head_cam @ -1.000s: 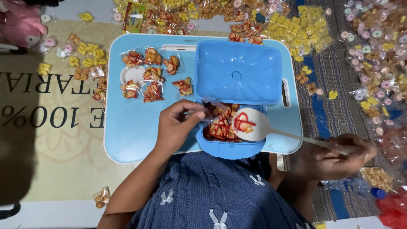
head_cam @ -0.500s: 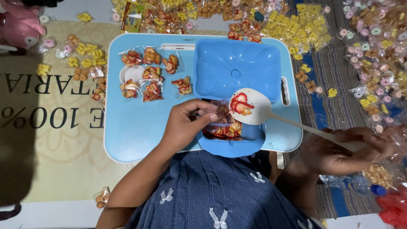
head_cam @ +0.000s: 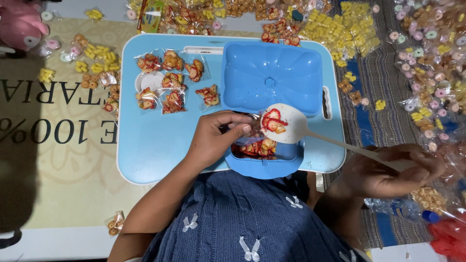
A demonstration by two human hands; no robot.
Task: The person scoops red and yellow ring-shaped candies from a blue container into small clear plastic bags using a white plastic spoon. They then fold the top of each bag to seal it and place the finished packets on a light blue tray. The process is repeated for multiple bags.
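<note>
Right hand [head_cam: 388, 170] is out at the lower right, fingers wrapped tight round the long handle of a white spoon [head_cam: 284, 123], its grip clamped on it. The spoon's bowl hangs over the near edge of the blue box [head_cam: 264, 160], carrying a small load of red and orange snacks [head_cam: 273, 122].

Left hand [head_cam: 213, 138] sits just beside the spoon's bowl, fingers pinched together on a small clear bag [head_cam: 242, 138] at the box's left rim. The bag's mouth faces the spoon, and whether it touches the bowl cannot be told.

The box itself is open, more red snacks lying inside, and its blue lid [head_cam: 272, 75] stands thrown back behind it. All of this rests on a light blue worktop [head_cam: 155, 145], a small tray-like table.

On the worktop's far left, a cluster of filled snack packets [head_cam: 170, 85] lies near a round white dish [head_cam: 149, 81].

Around the worktop, the floor mat [head_cam: 73, 170] and a striped rug [head_cam: 388, 111] are strewn with packets of yellow, orange and pastel ring sweets. A blue-capped bottle [head_cam: 407, 211] lies by the right hand.
</note>
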